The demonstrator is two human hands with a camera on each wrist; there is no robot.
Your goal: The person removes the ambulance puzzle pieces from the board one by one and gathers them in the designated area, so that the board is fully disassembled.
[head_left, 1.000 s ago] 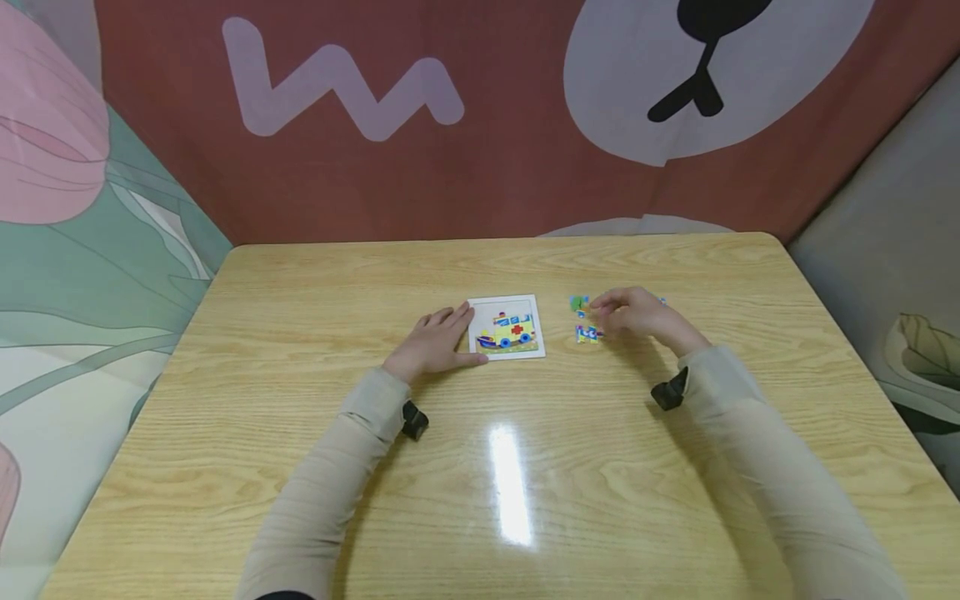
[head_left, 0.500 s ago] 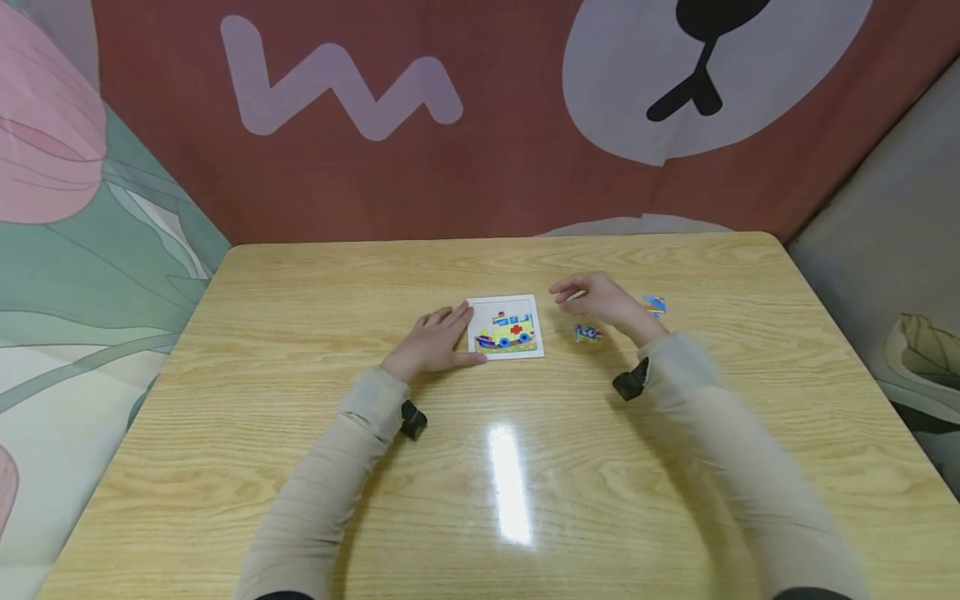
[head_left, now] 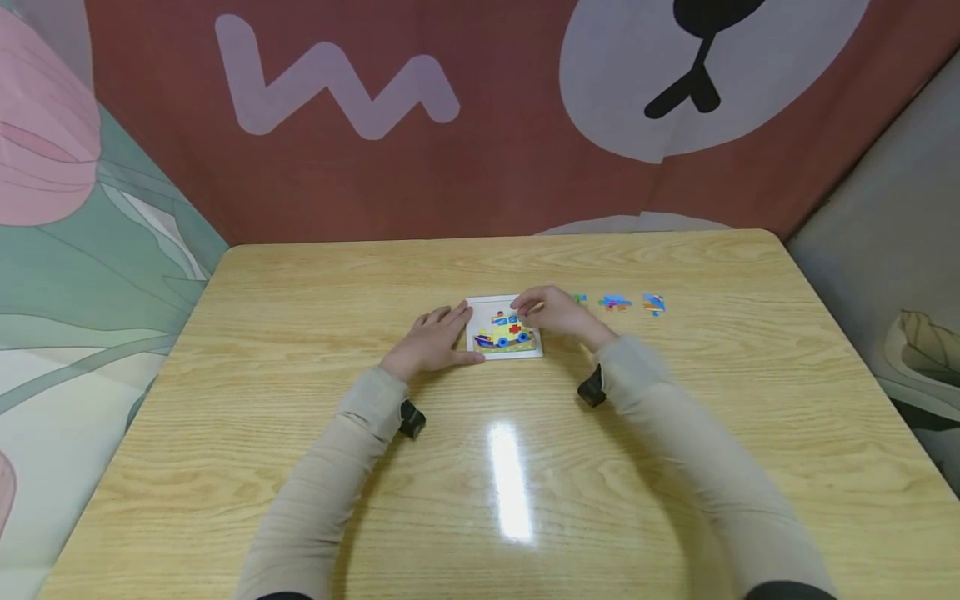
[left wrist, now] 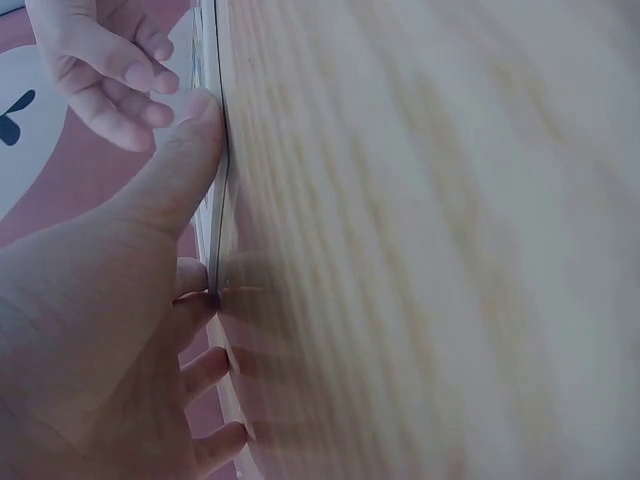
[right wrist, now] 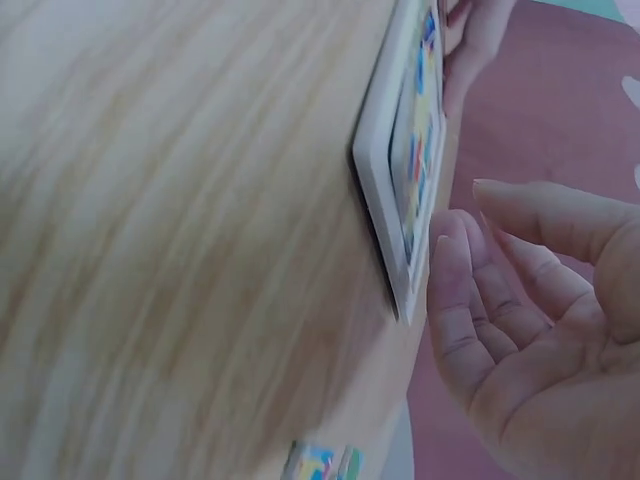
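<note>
A white-framed jigsaw puzzle (head_left: 506, 354) lies on the table, showing a yellow ambulance with a red cross; its upper part is plain white. My left hand (head_left: 435, 342) rests spread along its left side, thumb at the near corner and fingers by the far one. Over the frame's right part hovers my right hand (head_left: 557, 313). Its fingers are loosely bent, and the right wrist view shows a gap between thumb and fingertips with nothing visible in it. Loose puzzle pieces lie to the right, among them a blue one (head_left: 615, 302) and a blue-and-orange one (head_left: 654, 304).
A green piece (head_left: 581, 297) shows partly behind the right hand. The wooden table (head_left: 450, 483) reaches back to a reddish-brown printed wall covering (head_left: 337, 192). A pale object (head_left: 926, 350) stands beyond the table's right edge.
My right hand has travelled left from the loose pieces to above the puzzle frame, uncovering pieces on the right. The left hand has stayed at the frame's left side.
</note>
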